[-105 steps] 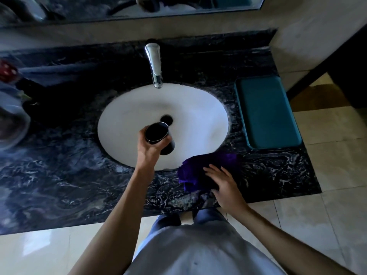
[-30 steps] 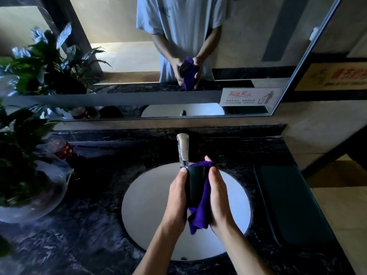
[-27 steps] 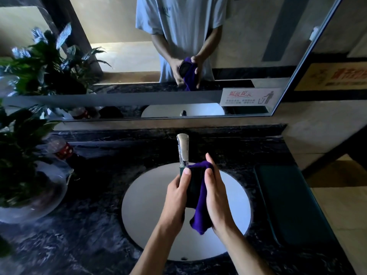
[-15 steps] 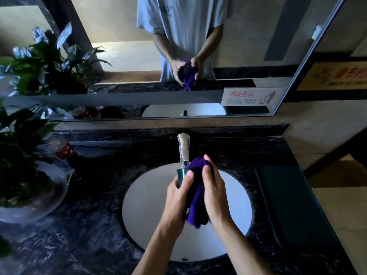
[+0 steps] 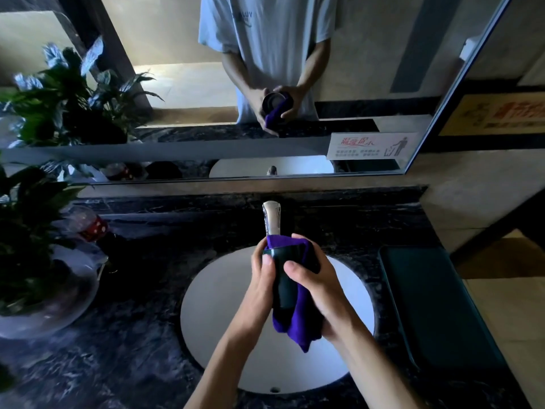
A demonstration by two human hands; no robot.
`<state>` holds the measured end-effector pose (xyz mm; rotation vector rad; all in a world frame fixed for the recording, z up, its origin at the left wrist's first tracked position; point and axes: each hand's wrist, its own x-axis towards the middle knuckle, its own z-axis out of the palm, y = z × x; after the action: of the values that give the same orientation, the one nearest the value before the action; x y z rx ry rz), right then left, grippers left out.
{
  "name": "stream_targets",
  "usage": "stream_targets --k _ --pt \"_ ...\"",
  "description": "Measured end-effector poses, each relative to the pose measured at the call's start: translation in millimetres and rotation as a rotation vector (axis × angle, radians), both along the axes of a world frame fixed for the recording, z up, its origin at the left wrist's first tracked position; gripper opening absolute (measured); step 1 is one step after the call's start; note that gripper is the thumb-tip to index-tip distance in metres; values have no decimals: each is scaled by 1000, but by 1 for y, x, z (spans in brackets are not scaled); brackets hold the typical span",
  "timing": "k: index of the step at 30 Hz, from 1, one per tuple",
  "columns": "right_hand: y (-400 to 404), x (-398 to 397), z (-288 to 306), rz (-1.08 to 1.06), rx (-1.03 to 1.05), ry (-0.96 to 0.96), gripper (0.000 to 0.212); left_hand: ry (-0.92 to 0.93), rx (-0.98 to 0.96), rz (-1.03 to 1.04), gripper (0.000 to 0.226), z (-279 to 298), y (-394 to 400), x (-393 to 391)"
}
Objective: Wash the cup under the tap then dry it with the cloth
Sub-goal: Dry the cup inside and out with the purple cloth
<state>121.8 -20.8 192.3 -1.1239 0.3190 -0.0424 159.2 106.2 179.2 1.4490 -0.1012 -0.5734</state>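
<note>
Cup [image 5: 283, 278]: dark, smooth, slight sheen, material hard to tell, looks like plastic or coated metal. Cloth [image 5: 290, 326]: purple, soft matt fabric, nap looks like microfibre, folds limp. Tap [image 5: 272, 217]: polished metal, chrome-like, bright reflections. Basin [image 5: 218, 314]: white, smooth, glazed ceramic look, low gloss in this light. Countertop [image 5: 124, 343]: dark polished stone with pale veining, marble-like, glossy. Tray [image 5: 436, 305] on the right: teal, matt, smooth, looks plastic. Mirror [image 5: 177, 84] at the far side: clear glass, thin metal-look edge. Bowl [image 5: 44, 314] on the left: clear glass, glossy. Sign [image 5: 372, 146] on the mirror: flat printed sheet, paper or film, can't tell which.
</note>
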Motion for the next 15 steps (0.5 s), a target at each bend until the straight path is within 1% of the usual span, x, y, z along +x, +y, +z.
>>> stream_targets --k 1,2,3,4,5,6,7,8,9,10,11,12,13,14,15 --pt "-2 -1 0 8 107 -11 51 55 -47 57 73 -4 2 2" --pt "-3 -4 3 23 242 -21 51 174 -121 128 70 -2 2 3" --pt "-3 -6 5 50 386 -16 54 277 -167 192 66 -10 3 3" --pt "-3 -8 10 77 506 11 59 309 -173 198 55 -15 3 2" --pt "-4 -9 14 89 566 31 58 316 -97 194 36 -18 5 -2" --pt "-5 -9 17 88 587 41 55 311 -40 122 14 -22 7 -10" --pt "-6 -8 18 74 598 34 54 318 16 41 7 -23 7 -17" --pt "-8 -7 19 72 593 35 53 340 -14 -38 19 -20 5 -21" --pt "-9 -7 19 72 562 25 51 437 -80 -131 26 -13 3 -23" --pt "-10 -5 19 56 504 10 50 545 -120 -178 32 -5 0 -23" --pt "-12 -3 16 18 424 -17 54 580 -91 -190 34 -1 -5 -22" --pt "-14 -2 16 -26 318 -34 63 499 -51 -166 29 7 -11 -21" --pt "-16 -1 17 -67 199 -45 68 388 -42 -81 37 12 -13 -20" --pt "-16 0 19 -100 81 -55 71 429 -138 -13 57 21 -17 -17" --pt "-16 0 19 -125 -32 -66 71 479 -232 5 72 24 -20 -14"
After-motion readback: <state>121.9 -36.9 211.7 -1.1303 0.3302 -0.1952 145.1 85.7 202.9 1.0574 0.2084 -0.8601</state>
